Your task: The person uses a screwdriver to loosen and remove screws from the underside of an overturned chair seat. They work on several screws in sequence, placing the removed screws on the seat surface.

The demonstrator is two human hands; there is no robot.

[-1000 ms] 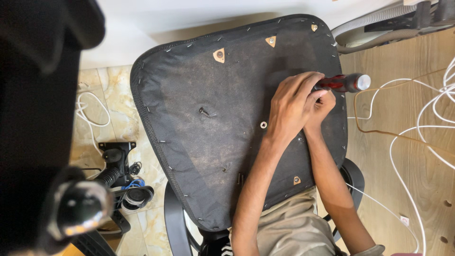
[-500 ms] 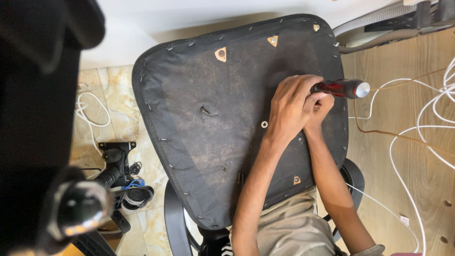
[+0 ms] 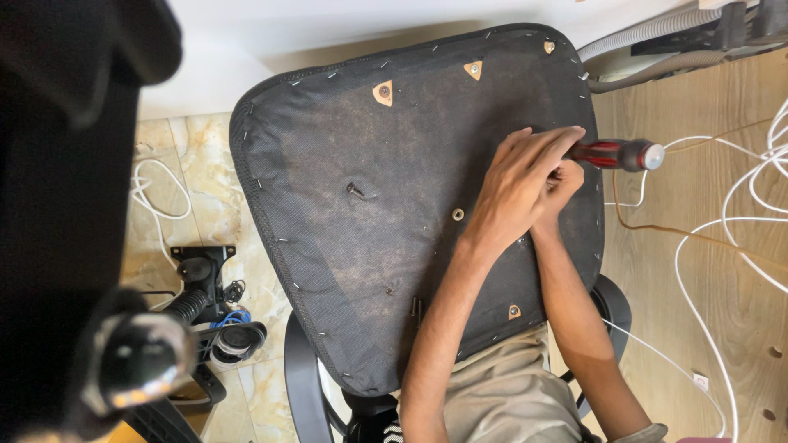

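head view – both hands [image 3: 533, 184] gripping screwdriver [image 3: 620, 154], seat underside [image 3: 369, 221]

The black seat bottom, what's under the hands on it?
The left hand lies over the right hand, which grips a red-handled screwdriver. Its tip and the seat bottom beneath are covered.

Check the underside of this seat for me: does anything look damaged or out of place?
Yes. Near the middle of the black seat underside, a small tear in the fabric shows a dark bit of hardware poking out. The fabric is dusty and brown-stained. Both hands, left hand over right hand, work a red-handled screwdriver near the right edge.
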